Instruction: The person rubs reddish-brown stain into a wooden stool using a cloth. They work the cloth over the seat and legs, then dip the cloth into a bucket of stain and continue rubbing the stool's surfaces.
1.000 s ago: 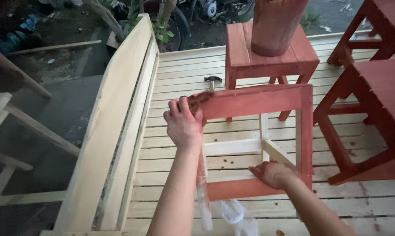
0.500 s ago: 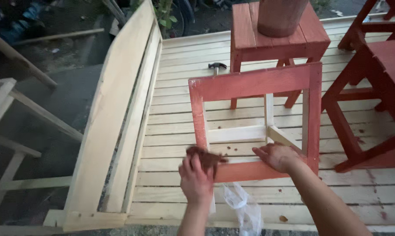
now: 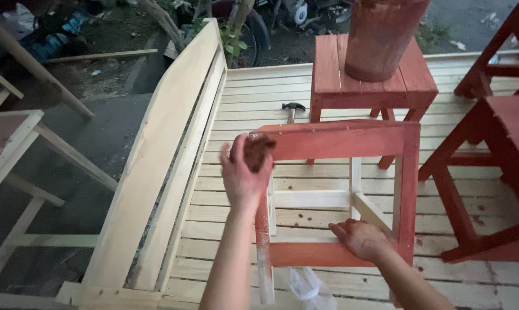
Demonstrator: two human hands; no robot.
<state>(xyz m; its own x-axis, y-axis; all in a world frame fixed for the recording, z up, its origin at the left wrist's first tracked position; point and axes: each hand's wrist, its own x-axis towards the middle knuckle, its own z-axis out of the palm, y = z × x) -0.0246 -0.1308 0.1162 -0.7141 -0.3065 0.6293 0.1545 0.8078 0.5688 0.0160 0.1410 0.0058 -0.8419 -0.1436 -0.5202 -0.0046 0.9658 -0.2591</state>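
Observation:
A wooden stool frame (image 3: pixel 340 143) lies on its side on a slatted wooden platform (image 3: pixel 254 103), mostly stained red, with bare inner rails. My left hand (image 3: pixel 243 172) is shut on a dark reddish-brown rag (image 3: pixel 257 150) pressed at the frame's upper left corner. My right hand (image 3: pixel 360 238) rests on the frame's lower red rail, steadying it, stained with red.
A red stool (image 3: pixel 334 80) with a red-stained bucket (image 3: pixel 386 34) on top stands behind. A hammer (image 3: pixel 293 108) lies beside it. More red stools (image 3: pixel 500 132) stand at right. A bare wood backrest (image 3: pixel 167 149) runs along the left. Clear plastic (image 3: pixel 308 284) lies under the frame.
My left hand with the rag moved from the lower rail up the left leg to the top corner. My right hand stayed on the lower rail.

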